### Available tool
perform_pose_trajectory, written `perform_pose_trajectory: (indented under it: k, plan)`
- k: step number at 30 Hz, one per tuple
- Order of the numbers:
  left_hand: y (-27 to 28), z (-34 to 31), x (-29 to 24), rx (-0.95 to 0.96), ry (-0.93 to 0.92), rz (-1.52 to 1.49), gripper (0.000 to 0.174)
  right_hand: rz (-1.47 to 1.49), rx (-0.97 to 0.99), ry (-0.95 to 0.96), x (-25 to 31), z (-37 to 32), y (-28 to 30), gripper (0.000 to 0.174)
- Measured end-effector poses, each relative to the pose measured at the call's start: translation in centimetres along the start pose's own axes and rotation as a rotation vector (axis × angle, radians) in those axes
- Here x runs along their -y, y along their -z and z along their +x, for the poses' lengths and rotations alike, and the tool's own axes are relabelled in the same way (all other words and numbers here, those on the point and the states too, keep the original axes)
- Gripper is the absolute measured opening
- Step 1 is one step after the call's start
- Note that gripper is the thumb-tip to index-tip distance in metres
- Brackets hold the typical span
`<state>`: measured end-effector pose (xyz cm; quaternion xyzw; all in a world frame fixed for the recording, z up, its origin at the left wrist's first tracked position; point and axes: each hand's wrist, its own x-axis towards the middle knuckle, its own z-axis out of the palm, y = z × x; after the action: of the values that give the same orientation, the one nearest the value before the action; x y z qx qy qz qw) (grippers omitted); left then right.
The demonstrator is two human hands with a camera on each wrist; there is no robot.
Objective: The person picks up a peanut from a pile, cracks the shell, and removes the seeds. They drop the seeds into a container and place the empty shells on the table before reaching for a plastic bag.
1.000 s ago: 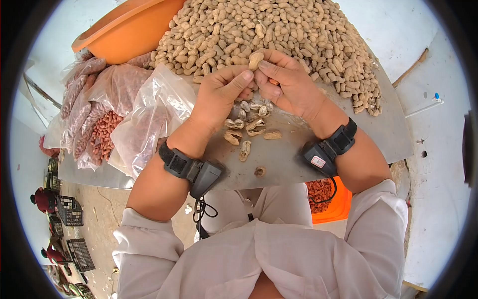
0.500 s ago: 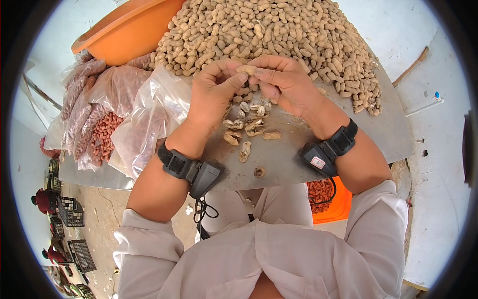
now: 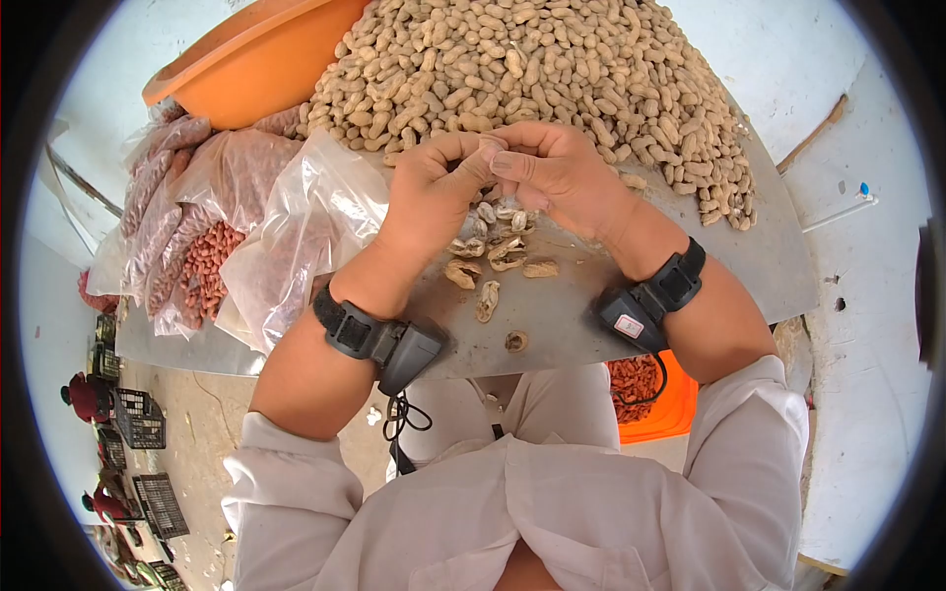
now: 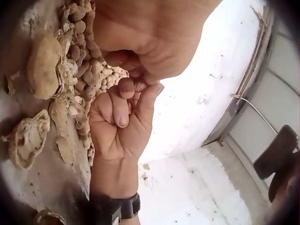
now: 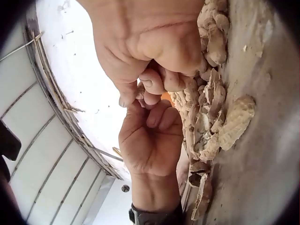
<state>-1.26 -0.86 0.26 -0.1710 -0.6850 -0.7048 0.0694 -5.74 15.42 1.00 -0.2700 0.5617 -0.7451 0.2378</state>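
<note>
Left hand [image 3: 429, 187] and right hand [image 3: 564, 182] are pinching one mostly hidden peanut [image 5: 140, 92], likely for two-sided control; pile [image 3: 532, 74] is sitting far, presumably for reach.

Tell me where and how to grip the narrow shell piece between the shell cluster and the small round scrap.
Probably best: pinch the narrow shell piece across its middle, coming from above and closing on its long sides. Its length runs roughly front to back, with bare tabletop to its left and right. It looks broken open, so squeeze lightly.
</note>
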Motion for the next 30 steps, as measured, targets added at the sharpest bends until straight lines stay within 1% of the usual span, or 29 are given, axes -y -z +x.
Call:
perform_pose_trajectory:
  k: [3, 6, 9, 11, 12, 14, 18, 20, 21, 23, 26, 27, 30]
  plan:
    - [-0.2, 0.1, 0.7, -0.009, 0.055, -0.193, 0.023, -0.056, -0.017, 0.039, -0.5, 0.2, 0.2, 0.031]
    - [-0.3, -0.2, 0.4, -0.054, 0.11, -0.241, 0.02, -0.099, -0.014, 0.047, -0.3, 0.0, 0.1, 0.032]
    - [-0.2, -0.2, 0.4, -0.051, 0.118, -0.293, 0.02, -0.112, 0.006, 0.08, -0.2, -0.1, 0.1, 0.032]
    - [0.3, 0.1, 0.7, -0.011, 0.149, -0.296, 0.02, -0.135, 0.0, 0.121, -0.2, -0.1, -0.2, 0.031]
    - [0.4, 0.2, 0.7, 0.011, 0.164, -0.297, 0.019, -0.187, 0.053, 0.11, 0.3, -0.2, -0.1, 0.032]
    - [0.1, 0.2, 0.5, -0.03, 0.184, -0.285, 0.019, -0.291, 0.158, 0.089, 1.4, -0.6, 0.4, 0.037]
    - [0.1, 0.5, 0.8, -0.045, 0.177, -0.289, 0.018, -0.461, 0.099, 0.211, 0.7, -0.2, 0.6, 0.034]
    - [-0.1, 0.4, 0.6, -0.107, 0.182, -0.33, 0.017, -0.496, 0.032, 0.247, 0.6, -0.5, -0.1, 0.033]
    - [-0.3, 0.3, 0.5, -0.138, 0.184, -0.351, 0.017, -0.519, 0.003, 0.245, 0.7, -0.5, -0.2, 0.031]
    - [-0.4, 0.2, 0.5, -0.134, 0.197, -0.39, 0.017, -0.564, -0.055, 0.239, 0.9, -0.7, -0.4, 0.027]
    - [-0.5, 0.2, 0.5, -0.107, 0.177, -0.464, 0.017, -0.358, -0.04, 0.127, 1.7, -0.8, -0.5, 0.032]
    - [-0.6, 0.2, 0.6, -0.095, 0.166, -0.493, 0.018, -0.304, -0.026, 0.127, 1.5, -0.7, -0.2, 0.033]
    - [-0.5, 0.3, 0.7, -0.13, 0.101, -0.382, 0.019, -0.103, 0.024, 0.109, 0.5, -0.1, 0.6, 0.035]
